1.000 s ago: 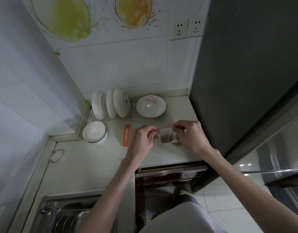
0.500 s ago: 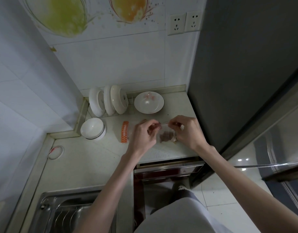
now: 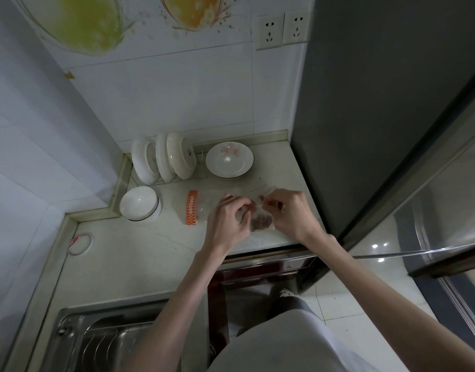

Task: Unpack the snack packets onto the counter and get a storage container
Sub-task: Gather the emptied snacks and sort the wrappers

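Both hands work over the pale counter [image 3: 140, 253], close to its front edge and near the dark refrigerator [image 3: 378, 116] on the right. The left hand [image 3: 228, 224] has its fingers curled inward and pinches the left part of a clear plastic bag [image 3: 258, 220], and the right hand [image 3: 290, 213] pinches the upper right part of the same bag with curled fingers and thumb. The bag is between the 2 hands, just above the counter or lying on it; I cannot tell which. Inside the bag there are brownish snack packets [image 3: 262, 221], but they are blurred and I cannot count them. To the left of the left hand, 1 orange packet [image 3: 192, 208] with a white pattern lies flat on the counter, apart from the hand. Further left a white bowl [image 3: 140, 202] stands upright near the corner of the wall. Behind it, 3 white dishes [image 3: 164, 159] stand on their edges in a wire rack, and beside them to the right a white plate [image 3: 229, 159] with a pink flower pattern lies flat. A thin ring with a red mark [image 3: 80, 244] lies on the counter near the left wall. The steel sink [image 3: 102, 342] is at the bottom left. On the tiled wall above, 2 white sockets [image 3: 282, 30] are beside the refrigerator.
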The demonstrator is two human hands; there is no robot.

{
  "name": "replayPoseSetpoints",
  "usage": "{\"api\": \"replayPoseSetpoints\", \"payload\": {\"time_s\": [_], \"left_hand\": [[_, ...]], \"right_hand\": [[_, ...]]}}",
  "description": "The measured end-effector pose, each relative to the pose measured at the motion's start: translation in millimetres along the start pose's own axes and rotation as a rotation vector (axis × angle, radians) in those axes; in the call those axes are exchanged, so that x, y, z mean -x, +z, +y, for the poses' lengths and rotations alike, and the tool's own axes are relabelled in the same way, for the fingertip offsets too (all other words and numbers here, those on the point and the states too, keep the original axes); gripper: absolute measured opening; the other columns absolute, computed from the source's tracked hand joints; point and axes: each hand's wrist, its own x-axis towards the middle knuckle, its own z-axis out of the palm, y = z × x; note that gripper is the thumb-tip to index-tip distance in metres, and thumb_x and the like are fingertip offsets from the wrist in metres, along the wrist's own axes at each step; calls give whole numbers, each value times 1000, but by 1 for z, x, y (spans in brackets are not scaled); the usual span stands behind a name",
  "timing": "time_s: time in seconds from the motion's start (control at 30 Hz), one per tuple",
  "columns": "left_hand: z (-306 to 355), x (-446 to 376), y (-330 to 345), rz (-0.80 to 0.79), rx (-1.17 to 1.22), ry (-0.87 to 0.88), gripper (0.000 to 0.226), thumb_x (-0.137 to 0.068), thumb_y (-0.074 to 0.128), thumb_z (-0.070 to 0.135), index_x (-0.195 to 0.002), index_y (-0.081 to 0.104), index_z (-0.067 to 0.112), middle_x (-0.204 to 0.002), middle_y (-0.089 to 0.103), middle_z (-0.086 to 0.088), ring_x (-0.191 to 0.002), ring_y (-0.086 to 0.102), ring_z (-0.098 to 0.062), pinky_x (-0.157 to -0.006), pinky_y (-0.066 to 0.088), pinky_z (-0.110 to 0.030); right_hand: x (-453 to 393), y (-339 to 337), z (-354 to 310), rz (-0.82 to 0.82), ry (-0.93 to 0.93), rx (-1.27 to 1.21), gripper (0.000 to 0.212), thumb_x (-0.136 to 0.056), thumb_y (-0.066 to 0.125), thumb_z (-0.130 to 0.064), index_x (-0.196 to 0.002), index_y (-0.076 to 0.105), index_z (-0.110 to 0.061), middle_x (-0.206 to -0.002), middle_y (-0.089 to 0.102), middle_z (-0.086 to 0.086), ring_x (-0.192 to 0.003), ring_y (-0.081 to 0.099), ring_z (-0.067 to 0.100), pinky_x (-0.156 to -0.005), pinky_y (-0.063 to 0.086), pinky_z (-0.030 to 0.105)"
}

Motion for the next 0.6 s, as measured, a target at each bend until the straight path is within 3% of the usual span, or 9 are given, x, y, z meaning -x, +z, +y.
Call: {"api": "replayPoseSetpoints", "payload": {"time_s": [0.17,0.23,0.27,0.37,0.6], "left_hand": [[2,8,10,12,8,-2,13,-79,73,5,-88,72,14,-85,71,6,-82,62,-9,-75,51,-21],[0,12,13,-8,-11,8,11,-79,75,8,-86,73,15,-84,72,7,-80,62,-7,-73,53,-22],[-1,14,14,-25,-26,11,8,-79,75,10,-85,73,16,-83,72,8,-79,62,-7,-71,54,-24],[-7,22,20,-80,-70,-23,5,-80,73,16,-83,73,20,-81,72,11,-77,63,-6,-66,54,-29],[-32,57,28,-188,-37,-207,18,-84,67,7,-89,76,22,-86,75,13,-74,68,-3,-69,57,-24]], "right_hand": [[8,1,2,-24,-15,24,8,-78,66,5,-78,71,-2,-75,68,6,-61,53,8,-61,39,4],[13,4,5,-64,-22,41,11,-77,65,6,-77,71,-3,-74,68,5,-62,55,10,-65,40,2],[16,6,7,-88,-20,49,12,-76,63,6,-76,70,-3,-74,68,5,-62,57,13,-66,43,5],[24,14,15,-127,22,77,15,-71,59,7,-72,67,-5,-71,65,2,-60,57,17,-57,51,32],[46,52,34,-230,125,119,13,-81,58,0,-80,71,-5,-81,70,5,-73,64,19,-68,54,37]]}}
